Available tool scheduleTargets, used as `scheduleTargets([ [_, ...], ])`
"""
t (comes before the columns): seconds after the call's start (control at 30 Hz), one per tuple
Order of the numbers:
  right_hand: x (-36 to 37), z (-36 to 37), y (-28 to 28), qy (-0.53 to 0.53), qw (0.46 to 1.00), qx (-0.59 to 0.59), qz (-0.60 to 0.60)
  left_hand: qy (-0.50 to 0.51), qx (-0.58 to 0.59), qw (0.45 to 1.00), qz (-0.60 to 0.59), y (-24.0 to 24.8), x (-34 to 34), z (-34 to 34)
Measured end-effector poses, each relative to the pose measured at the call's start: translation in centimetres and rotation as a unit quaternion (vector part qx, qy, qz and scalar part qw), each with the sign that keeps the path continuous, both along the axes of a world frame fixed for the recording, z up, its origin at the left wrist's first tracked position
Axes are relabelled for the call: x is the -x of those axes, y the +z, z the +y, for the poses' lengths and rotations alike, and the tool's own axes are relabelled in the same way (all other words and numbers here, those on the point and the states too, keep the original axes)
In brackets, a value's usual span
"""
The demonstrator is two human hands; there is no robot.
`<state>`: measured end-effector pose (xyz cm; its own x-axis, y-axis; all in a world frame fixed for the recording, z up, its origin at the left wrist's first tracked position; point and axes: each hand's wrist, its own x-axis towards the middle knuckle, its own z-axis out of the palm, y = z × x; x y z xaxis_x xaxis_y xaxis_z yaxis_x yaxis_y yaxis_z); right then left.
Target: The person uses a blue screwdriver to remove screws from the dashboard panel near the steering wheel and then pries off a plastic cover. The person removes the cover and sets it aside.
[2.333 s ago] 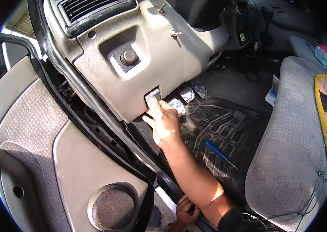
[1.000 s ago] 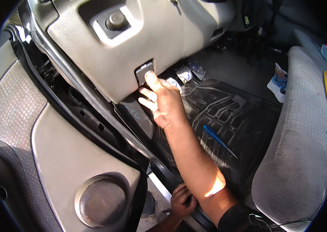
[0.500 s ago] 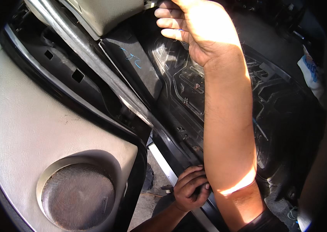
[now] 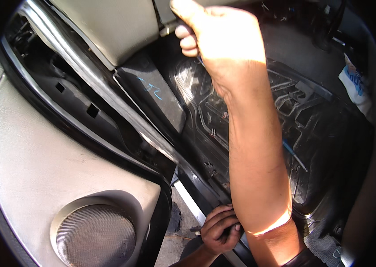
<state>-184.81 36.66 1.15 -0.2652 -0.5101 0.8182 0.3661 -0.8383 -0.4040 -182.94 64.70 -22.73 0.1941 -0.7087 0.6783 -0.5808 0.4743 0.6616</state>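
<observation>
My right arm stretches up across the footwell, and my right hand (image 4: 223, 38) is beside the lower edge of the beige dashboard panel (image 4: 108, 26). Its fingers are curled in; whatever they may hold is hidden behind the hand. Lower down, my left hand (image 4: 220, 229) rests on the dark door sill (image 4: 197, 173), close beside my right forearm. The left fingers are bent and closed, and I cannot see what is in them. A black side trim panel (image 4: 152, 89) with blue scribbled marks stands below the dashboard.
An opened door with a beige panel (image 4: 63, 147) and round speaker grille (image 4: 96, 236) fills the left. Small screws (image 4: 213, 132) and a blue-handled screwdriver (image 4: 293, 155) lie on the black floor mat (image 4: 317, 133). A white-and-blue bag (image 4: 354, 86) is at the right.
My right hand has turned, its fingers now curled in rather than showing along the side. The view has shifted, so the dashboard and door sit lower. My left hand stays on the sill.
</observation>
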Motion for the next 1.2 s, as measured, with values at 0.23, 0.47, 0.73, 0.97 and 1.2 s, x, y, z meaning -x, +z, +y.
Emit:
scheduleTargets([
  [0.23,0.1,3.6,1.7,0.269,0.931,-0.238,-0.061,0.014,0.013,1.0,-0.01,-0.2,-0.1,0.1],
  [0.47,0.4,4.3,1.9,0.374,0.876,-0.297,-0.069,0.019,-0.001,1.0,-0.017,1.0,0.8,0.1],
  [0.73,1.6,4.3,2.7,0.131,0.963,-0.235,0.033,0.036,-0.066,0.95,0.302,1.8,-0.4,-1.5],
  [0.97,6.0,4.5,4.5,0.014,0.964,-0.208,0.168,-0.001,0.023,0.934,0.356,12.5,-2.4,-13.3],
  [1.2,6.3,4.4,5.2,0.042,0.94,-0.215,0.26,0.006,-0.054,0.919,0.391,6.2,-3.3,-11.9],
])
